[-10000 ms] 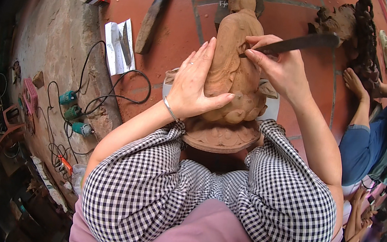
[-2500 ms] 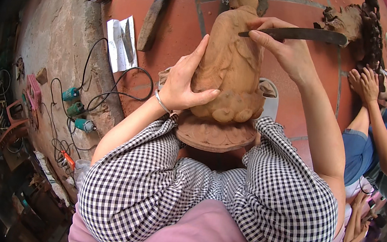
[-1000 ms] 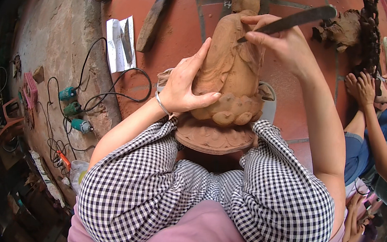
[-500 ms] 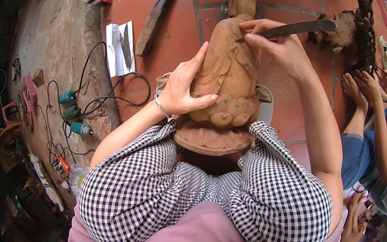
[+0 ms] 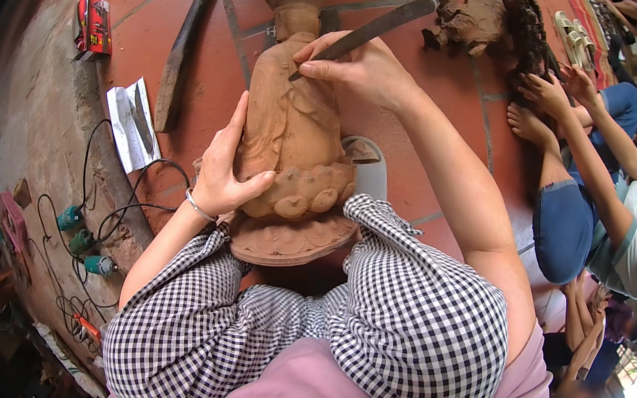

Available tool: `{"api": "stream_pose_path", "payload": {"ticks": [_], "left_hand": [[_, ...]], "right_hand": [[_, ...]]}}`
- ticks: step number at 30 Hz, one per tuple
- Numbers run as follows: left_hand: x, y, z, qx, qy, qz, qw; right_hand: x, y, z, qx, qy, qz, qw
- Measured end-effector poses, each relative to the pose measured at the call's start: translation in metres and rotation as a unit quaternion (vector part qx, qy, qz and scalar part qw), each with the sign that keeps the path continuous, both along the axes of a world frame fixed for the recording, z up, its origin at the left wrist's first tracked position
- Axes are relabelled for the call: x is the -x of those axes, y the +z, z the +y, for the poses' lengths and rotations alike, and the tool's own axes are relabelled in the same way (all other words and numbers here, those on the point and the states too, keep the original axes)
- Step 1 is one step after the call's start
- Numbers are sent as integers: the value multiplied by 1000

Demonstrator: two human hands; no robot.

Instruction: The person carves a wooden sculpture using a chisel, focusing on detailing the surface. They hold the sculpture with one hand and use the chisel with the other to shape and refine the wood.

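A carved wooden statue (image 5: 295,128), a draped figure on a petalled base, stands tilted between my knees with its head end away from me. Along its left side lies my left hand (image 5: 227,168), fingers stretched up the flank and thumb across the lower front, holding it. A dark, flat carving knife (image 5: 371,29) is pinched in my right hand (image 5: 362,69). Its narrow tip is at the statue's upper front, and the rounded end sticks out to the upper right. Whether the tip cuts into the wood I cannot tell.
Left on the tiled floor (image 5: 222,44) lie a long wooden stick (image 5: 185,55), white paper (image 5: 130,124) with a blade on it, and a red box (image 5: 95,27). Corded green power tools (image 5: 98,264) lie farther left. Gnarled wood (image 5: 476,19) and another person's hands (image 5: 550,92) are at right.
The whole view has shifted, so the statue and floor things sit farther left in the picture. Both hands keep nearly the same places on the statue and the knife.
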State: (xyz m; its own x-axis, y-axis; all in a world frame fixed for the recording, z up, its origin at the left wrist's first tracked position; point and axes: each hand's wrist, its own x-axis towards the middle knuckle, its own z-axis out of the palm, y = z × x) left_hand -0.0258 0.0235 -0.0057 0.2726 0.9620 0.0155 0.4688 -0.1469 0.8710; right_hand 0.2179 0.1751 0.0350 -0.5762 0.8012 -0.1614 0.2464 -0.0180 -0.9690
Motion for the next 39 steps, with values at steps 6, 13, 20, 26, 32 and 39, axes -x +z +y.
{"api": "stream_pose_path", "payload": {"ticks": [6, 13, 20, 26, 32, 39], "left_hand": [[3, 3, 0, -10, -3, -10, 1000], [4, 8, -1, -29, -10, 8, 999], [3, 8, -1, -40, -5, 22, 999], [4, 9, -1, -23, -7, 17, 1000], [4, 6, -2, -19, -3, 13, 1000], [3, 7, -2, -23, -4, 13, 1000]], "right_hand": [[-3, -8, -12, 81, -138, 81, 984], [-6, -2, -22, 40, -74, 44, 995], [6, -2, -22, -23, -41, -13, 999], [4, -9, -9, -12, -60, 8, 998], [13, 5, -28, -61, -35, -21, 997], [14, 3, -23, -74, -43, -47, 995]]}}
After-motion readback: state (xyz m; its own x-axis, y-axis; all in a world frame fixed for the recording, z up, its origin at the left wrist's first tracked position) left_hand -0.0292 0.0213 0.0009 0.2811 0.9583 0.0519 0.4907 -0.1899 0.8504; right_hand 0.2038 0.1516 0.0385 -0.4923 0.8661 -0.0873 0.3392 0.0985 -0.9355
